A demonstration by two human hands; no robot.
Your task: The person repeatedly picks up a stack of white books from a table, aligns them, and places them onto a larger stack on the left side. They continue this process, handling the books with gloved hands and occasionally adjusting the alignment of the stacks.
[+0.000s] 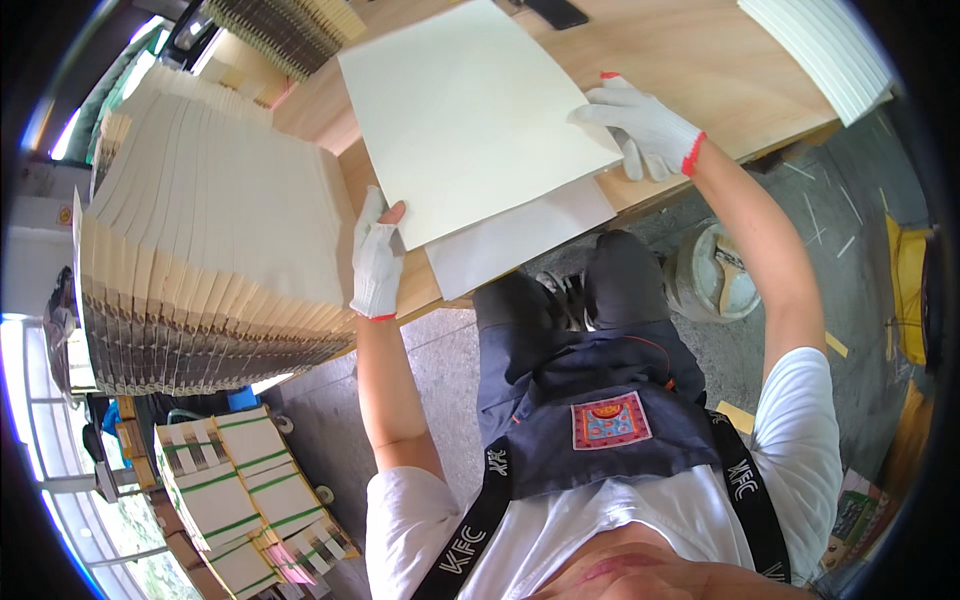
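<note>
A large white square sheet of stiff board (480, 120) lies tilted over the wooden table, its near edge toward me. My left hand (376, 260), in a white knit glove with a thumb tip showing bare, grips its near left corner. The thumb is on top and the fingers are at the side. My right hand (642, 128), in a matching glove with a red cuff, holds the right edge near the right corner, its fingers bent about that edge. Under the board, another white sheet (525, 230) sticks out at the table's front edge.
Tall stacks of boards with dark-marked edges (220, 230) stand close on my left. A white stack (825, 50) sits at the table's (770, 100) far right, a dark phone-like object (556, 12) at the back. A round bucket (712, 272) and strapped bundles (240, 490) are on the floor.
</note>
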